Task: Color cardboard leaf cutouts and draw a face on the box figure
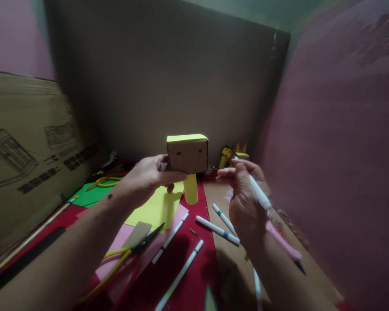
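Note:
A small cardboard box [188, 156] with a yellow top and two dark dots on its front is held up at the middle of the view. My left hand [149, 175] grips its left side and lower edge. Below the box a yellow paper tube [191, 190] stands upright; whether they are joined is unclear. To the right, my right hand [244, 190] holds a white marker [259, 192], its tip pointing up and away from me, apart from the box.
Several white markers [217, 230] lie across the red cloth [194, 268] and cardboard. Scissors [142, 239] rest on pink and yellow paper [149, 214] at left. Behind my right hand sits a yellow spiked paper object [242, 154]. A pink-handled tool [283, 244] lies near the right wall.

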The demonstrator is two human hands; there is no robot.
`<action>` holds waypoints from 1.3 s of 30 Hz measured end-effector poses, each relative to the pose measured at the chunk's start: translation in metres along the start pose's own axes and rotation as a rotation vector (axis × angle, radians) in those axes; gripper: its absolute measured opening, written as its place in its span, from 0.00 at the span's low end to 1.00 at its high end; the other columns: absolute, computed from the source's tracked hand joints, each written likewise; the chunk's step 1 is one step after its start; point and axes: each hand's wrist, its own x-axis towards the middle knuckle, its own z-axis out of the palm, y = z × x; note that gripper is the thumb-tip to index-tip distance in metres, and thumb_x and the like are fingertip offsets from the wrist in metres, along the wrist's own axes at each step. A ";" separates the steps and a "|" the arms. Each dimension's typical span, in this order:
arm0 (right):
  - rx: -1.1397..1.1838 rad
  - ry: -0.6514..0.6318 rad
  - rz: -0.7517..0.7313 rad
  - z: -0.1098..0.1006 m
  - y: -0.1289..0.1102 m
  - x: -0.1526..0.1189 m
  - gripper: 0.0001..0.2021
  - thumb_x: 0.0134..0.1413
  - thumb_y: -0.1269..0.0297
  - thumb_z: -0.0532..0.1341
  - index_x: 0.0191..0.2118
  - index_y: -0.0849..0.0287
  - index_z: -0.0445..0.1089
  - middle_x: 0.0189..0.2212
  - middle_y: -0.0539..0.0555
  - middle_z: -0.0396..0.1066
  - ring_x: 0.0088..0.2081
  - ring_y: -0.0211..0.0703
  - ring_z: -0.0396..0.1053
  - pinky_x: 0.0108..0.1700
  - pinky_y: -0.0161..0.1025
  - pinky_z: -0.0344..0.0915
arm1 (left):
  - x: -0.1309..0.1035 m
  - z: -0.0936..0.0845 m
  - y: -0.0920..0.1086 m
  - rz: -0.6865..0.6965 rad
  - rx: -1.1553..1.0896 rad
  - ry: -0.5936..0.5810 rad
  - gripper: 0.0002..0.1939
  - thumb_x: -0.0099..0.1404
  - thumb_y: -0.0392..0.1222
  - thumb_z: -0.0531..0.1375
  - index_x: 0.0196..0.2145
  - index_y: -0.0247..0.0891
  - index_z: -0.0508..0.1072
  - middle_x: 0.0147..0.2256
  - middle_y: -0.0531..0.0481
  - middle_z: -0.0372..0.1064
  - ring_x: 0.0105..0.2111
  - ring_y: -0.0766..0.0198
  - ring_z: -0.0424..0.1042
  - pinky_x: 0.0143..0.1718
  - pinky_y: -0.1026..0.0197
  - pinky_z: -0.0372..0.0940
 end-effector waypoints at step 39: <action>-0.022 0.201 0.372 -0.015 0.046 0.015 0.18 0.33 0.66 0.68 0.36 0.54 0.64 0.19 0.40 0.66 0.21 0.35 0.64 0.24 0.32 0.59 | -0.003 -0.003 0.014 0.059 0.068 0.103 0.14 0.47 0.35 0.73 0.30 0.36 0.74 0.26 0.53 0.70 0.22 0.68 0.67 0.19 0.66 0.63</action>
